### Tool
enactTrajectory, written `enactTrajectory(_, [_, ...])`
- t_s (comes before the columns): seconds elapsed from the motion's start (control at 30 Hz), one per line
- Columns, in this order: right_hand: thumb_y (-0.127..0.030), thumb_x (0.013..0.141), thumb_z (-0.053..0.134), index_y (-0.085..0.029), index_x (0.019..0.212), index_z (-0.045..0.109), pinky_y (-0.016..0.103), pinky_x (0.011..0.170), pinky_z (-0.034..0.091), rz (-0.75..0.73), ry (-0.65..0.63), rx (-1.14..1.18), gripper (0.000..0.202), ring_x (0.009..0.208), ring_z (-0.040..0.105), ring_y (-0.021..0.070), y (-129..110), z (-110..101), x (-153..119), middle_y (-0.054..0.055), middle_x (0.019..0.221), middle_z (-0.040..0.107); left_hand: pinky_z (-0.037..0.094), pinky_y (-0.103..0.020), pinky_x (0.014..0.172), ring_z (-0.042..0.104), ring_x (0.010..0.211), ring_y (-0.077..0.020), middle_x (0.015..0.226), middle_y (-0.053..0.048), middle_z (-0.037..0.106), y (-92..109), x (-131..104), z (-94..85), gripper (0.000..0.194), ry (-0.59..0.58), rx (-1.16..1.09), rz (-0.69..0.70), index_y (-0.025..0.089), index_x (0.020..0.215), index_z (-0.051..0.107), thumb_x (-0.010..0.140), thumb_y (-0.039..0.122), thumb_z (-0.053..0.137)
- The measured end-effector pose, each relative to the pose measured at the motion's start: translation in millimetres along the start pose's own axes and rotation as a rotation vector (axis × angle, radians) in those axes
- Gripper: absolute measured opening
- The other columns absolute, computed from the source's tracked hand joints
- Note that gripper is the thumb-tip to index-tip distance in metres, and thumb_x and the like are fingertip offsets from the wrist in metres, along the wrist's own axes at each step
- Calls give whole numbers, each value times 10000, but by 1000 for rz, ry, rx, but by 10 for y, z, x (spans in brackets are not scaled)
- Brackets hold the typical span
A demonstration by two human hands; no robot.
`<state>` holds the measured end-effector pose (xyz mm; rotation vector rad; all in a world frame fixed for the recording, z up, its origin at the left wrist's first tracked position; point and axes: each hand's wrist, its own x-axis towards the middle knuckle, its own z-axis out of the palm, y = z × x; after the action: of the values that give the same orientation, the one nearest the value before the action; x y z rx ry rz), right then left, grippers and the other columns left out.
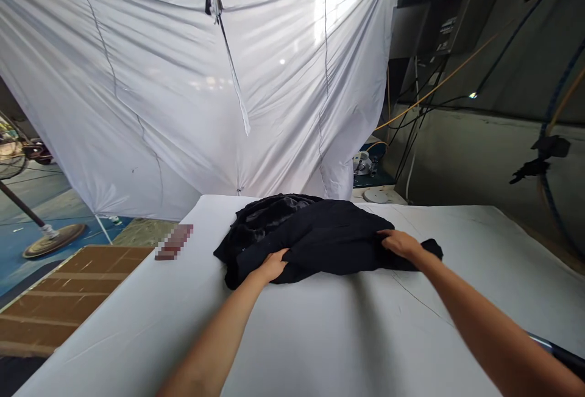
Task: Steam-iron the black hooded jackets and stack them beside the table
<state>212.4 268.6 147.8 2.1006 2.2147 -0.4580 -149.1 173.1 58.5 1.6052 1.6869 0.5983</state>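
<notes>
Evidently both hands have cloth in their grip: the right hand (400, 243) pinches the right part of the black cloth (324, 232) between thumb and fingers, while the left hand (275, 264) closes on a fold along its near left edge. The bundle lies rumpled toward the far side of the white table (301, 342). Left of it sits a blurred reddish object (174, 242); beyond the far edge hangs a white sheet (183, 104).

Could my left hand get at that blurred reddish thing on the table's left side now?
Probably yes: your left hand would have to leave the black cloth, but past the cloth's left end, nothing visible blocks the way to the blurred reddish thing.
</notes>
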Motion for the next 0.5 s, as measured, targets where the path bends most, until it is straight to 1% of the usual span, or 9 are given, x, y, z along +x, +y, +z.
enactTrajectory(0.07, [-180, 682, 511, -213, 1045, 662, 226, 793, 437, -95, -160, 160, 395, 950, 593, 185, 2, -345, -211, 32, 986, 674, 458, -307, 874, 596, 1009, -205, 1067, -37, 662, 16, -205, -159, 358, -120, -107, -75, 228, 1075, 619, 742, 279, 499])
enactTrajectory(0.13, [-284, 710, 538, -208, 1004, 678, 245, 805, 445, -217, -363, 377, 334, 972, 582, 203, -1, -598, -418, 36, 1030, 660, 502, -332, 795, 638, 909, -234, 966, -75, 691, -13, -432, -403, 320, -314, -184, -297, 195, 937, 657, 717, 388, 531])
enactTrajectory(0.2, [-442, 743, 526, -213, 1070, 646, 282, 810, 457, -274, -498, 523, 417, 996, 569, 221, -12, -704, -556, 57, 1097, 630, 526, -363, 731, 654, 846, -269, 894, -116, 698, -102, -660, -701, 380, -470, -156, -585, 175, 835, 665, 643, 495, 593])
enactTrajectory(0.23, [-502, 745, 517, -212, 1116, 617, 296, 799, 465, -248, -514, 544, 481, 986, 572, 225, -20, -692, -583, 74, 1110, 619, 532, -378, 704, 655, 832, -286, 876, -130, 697, -165, -767, -851, 412, -507, -103, -688, 172, 823, 663, 589, 511, 639])
enactTrajectory(0.3, [-552, 730, 526, -197, 1183, 555, 311, 764, 481, -100, -466, 507, 577, 953, 583, 229, -43, -532, -556, 117, 1116, 603, 534, -400, 670, 654, 823, -307, 877, -130, 695, -304, -953, -1107, 456, -526, 26, -789, 179, 875, 657, 500, 429, 723])
enactTrajectory(0.33, [-554, 721, 540, -182, 1207, 527, 314, 748, 487, -4, -429, 475, 613, 947, 585, 234, -62, -390, -512, 140, 1132, 588, 533, -403, 670, 653, 828, -308, 891, -120, 694, -369, -1028, -1197, 482, -501, 94, -784, 186, 925, 649, 481, 349, 740])
enactTrajectory(0.4, [-569, 712, 543, -160, 1277, 445, 319, 727, 493, 143, -384, 454, 704, 989, 569, 256, -133, -13, -397, 178, 1223, 519, 522, -379, 737, 641, 890, -285, 966, -86, 683, -470, -1138, -1278, 516, -378, 204, -645, 210, 1020, 628, 509, 206, 697])
enactTrajectory(0.43, [-594, 715, 521, -164, 1329, 373, 328, 716, 497, 184, -372, 475, 765, 1024, 554, 270, -192, 204, -339, 189, 1281, 465, 503, -358, 800, 620, 954, -266, 1036, -69, 664, -505, -1176, -1266, 512, -280, 253, -531, 226, 1050, 622, 543, 164, 653])
enactTrajectory(0.5, [-652, 739, 418, -191, 1414, 183, 383, 682, 501, 173, -318, 519, 851, 1064, 531, 310, -364, 637, -247, 208, 1346, 383, 432, -351, 924, 536, 1106, -248, 1212, -40, 574, -553, -1227, -1152, 495, -24, 375, -361, 274, 1091, 613, 612, 149, 584])
